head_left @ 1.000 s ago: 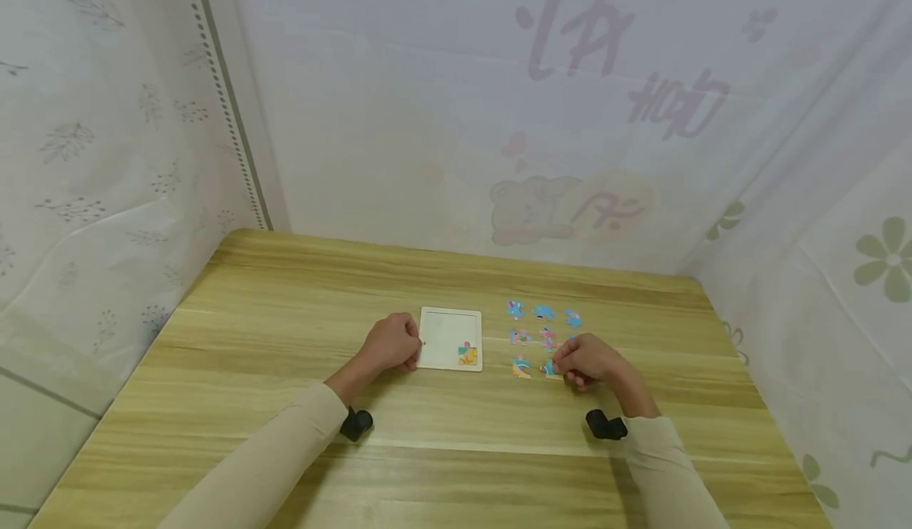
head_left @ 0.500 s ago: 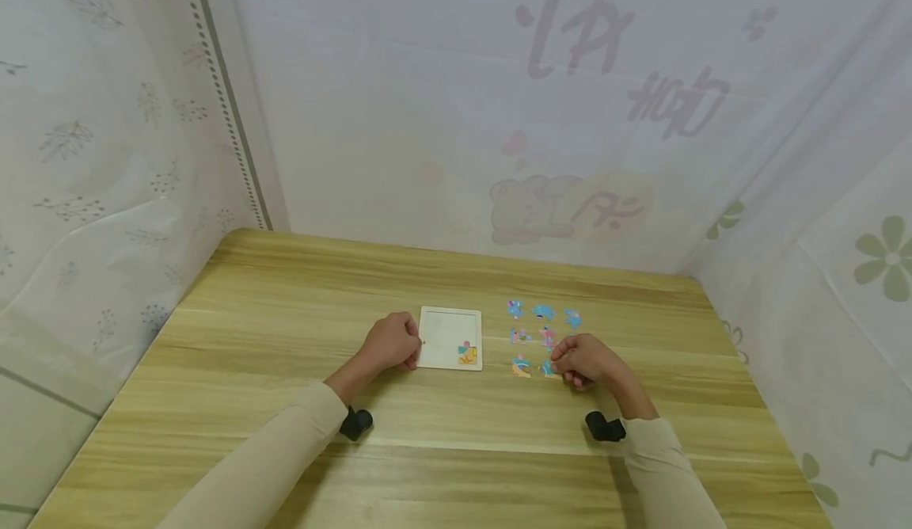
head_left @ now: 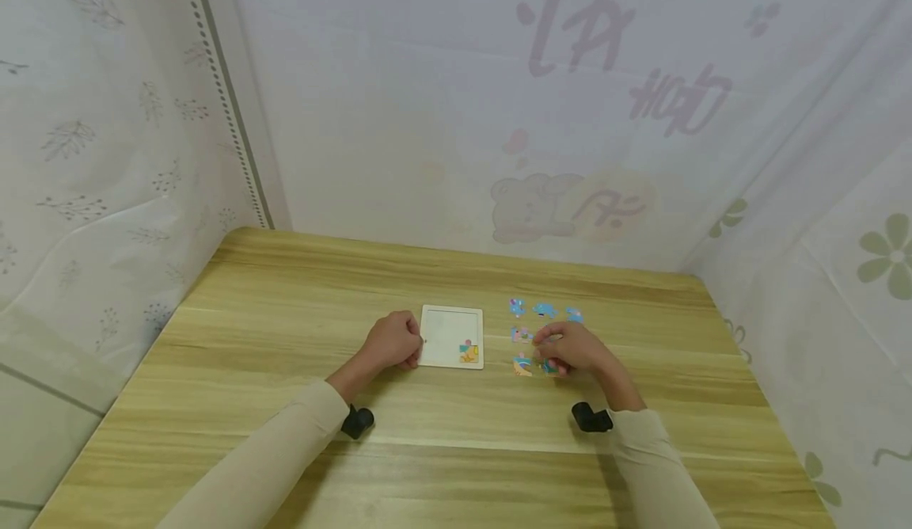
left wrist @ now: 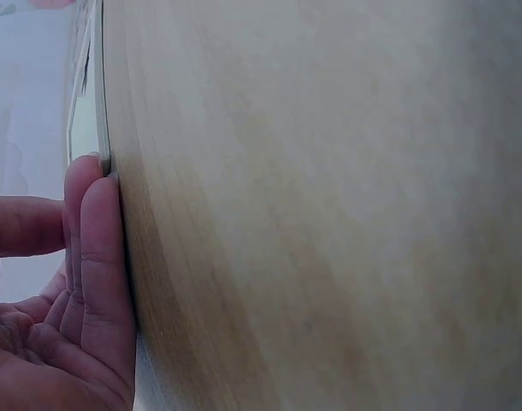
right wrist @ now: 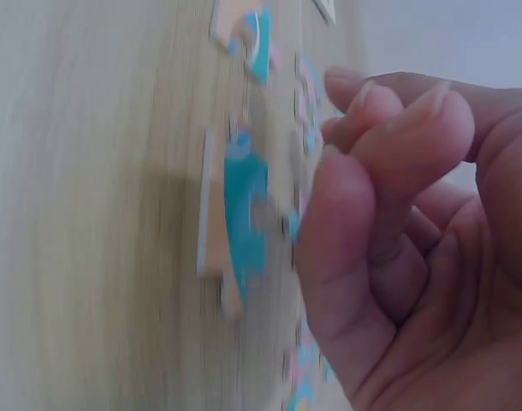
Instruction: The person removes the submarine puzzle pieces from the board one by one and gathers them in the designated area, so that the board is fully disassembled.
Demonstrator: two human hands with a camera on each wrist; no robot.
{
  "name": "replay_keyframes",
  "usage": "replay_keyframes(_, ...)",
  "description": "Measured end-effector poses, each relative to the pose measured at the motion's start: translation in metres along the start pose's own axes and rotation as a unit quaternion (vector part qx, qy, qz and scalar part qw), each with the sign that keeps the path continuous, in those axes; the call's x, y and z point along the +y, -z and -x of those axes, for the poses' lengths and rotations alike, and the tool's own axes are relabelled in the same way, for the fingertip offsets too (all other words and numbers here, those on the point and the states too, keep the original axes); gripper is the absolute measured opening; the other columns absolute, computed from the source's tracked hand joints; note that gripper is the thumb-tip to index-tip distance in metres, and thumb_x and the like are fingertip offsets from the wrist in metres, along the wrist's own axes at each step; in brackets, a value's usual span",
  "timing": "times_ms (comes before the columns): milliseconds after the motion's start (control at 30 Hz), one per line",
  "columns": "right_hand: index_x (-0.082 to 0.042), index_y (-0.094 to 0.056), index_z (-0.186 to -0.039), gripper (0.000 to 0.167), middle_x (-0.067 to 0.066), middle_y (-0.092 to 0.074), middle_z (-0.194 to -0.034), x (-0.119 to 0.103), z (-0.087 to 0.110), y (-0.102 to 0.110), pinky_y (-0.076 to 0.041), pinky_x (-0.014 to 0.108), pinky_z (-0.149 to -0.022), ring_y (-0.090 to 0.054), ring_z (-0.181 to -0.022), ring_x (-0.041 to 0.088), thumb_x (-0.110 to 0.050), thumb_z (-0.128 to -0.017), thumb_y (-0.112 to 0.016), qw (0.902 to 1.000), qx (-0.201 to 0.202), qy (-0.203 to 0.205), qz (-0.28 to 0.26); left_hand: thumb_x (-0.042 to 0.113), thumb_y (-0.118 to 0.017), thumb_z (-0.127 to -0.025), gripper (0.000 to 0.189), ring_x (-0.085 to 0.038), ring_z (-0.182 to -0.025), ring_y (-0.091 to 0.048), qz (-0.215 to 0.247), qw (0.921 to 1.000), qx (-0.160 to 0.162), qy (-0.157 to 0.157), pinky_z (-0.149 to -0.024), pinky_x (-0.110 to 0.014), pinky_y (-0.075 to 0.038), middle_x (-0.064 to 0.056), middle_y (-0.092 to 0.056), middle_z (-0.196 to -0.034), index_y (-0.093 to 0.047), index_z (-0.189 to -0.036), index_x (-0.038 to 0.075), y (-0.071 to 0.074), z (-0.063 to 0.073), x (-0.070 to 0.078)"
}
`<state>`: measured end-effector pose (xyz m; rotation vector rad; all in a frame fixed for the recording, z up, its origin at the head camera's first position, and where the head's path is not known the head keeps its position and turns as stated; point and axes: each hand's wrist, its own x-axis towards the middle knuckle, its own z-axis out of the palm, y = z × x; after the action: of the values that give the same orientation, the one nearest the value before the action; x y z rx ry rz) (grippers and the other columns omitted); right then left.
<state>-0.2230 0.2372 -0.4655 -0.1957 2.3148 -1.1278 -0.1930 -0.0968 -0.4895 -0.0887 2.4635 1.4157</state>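
My left hand [head_left: 394,340] rests at the left edge of a square cream puzzle tray [head_left: 452,309]. In the left wrist view its fingers [left wrist: 103,244] stand fairly straight with tips against the tray's edge [left wrist: 105,103], thumb against them. One orange and teal puzzle piece [head_left: 469,353] lies in the tray's lower right corner. My right hand [head_left: 577,346] hovers over the loose pieces, fingers loosely bent, nothing visible between them. Beneath it a teal and orange piece [right wrist: 244,210] lies on the table. Blue pieces [head_left: 545,310] form the back row; the hand partly hides the middle and front rows.
The wooden table [head_left: 427,481] meets patterned cloth walls [head_left: 399,141] at the back and sides. A black wrist-worn device [head_left: 357,422] sits by the left wrist, another black device [head_left: 591,417] by the right. A front-row rainbow piece [head_left: 522,366] lies between tray and right hand.
My right hand has moved left and slightly back, from the front-row teal piece to above the middle row, covering pieces seen before. The left hand and tray keep their place.
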Motion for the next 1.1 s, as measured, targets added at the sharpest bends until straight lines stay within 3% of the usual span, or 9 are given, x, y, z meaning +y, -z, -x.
replay_keyframes(433,-0.002,-0.056,-0.131,0.041,0.005,-0.055,-0.055,-0.028,-0.022,-0.039,-0.039,0.022,-0.04,-0.045,-0.038,0.01,-0.012,-0.092,-0.063,0.9974,-0.038,0.044,-0.042,0.0,-0.059,-0.084,0.006,-0.017,-0.048,-0.062,0.003,1.0,0.002,0.002,-0.048,-0.026,-0.055,-0.009,-0.062,-0.059,-0.056,-0.08,0.003,0.0,0.0,0.001)
replay_keyframes(733,-0.01,-0.056,-0.13,0.042,0.004,-0.055,-0.056,-0.041,-0.034,-0.068,-0.034,0.021,-0.039,-0.042,-0.039,0.011,-0.011,-0.089,-0.067,0.9974,-0.052,0.032,-0.04,0.0,-0.059,-0.084,0.005,-0.017,-0.049,-0.062,0.01,0.9999,0.001,0.004,-0.048,-0.027,-0.055,-0.009,-0.062,-0.06,-0.055,-0.081,0.003,0.0,0.0,0.0)
replay_keyframes(1100,-0.008,-0.059,-0.116,0.033,0.002,-0.05,-0.048,-0.056,-0.039,-0.083,-0.039,0.02,-0.038,-0.041,-0.036,0.01,-0.011,-0.086,-0.072,0.9965,-0.047,0.06,0.034,0.001,-0.059,-0.085,0.006,-0.017,-0.048,-0.062,0.01,0.9999,0.001,0.004,-0.047,-0.026,-0.055,-0.009,-0.063,-0.061,-0.055,-0.082,0.003,0.001,0.001,0.0)
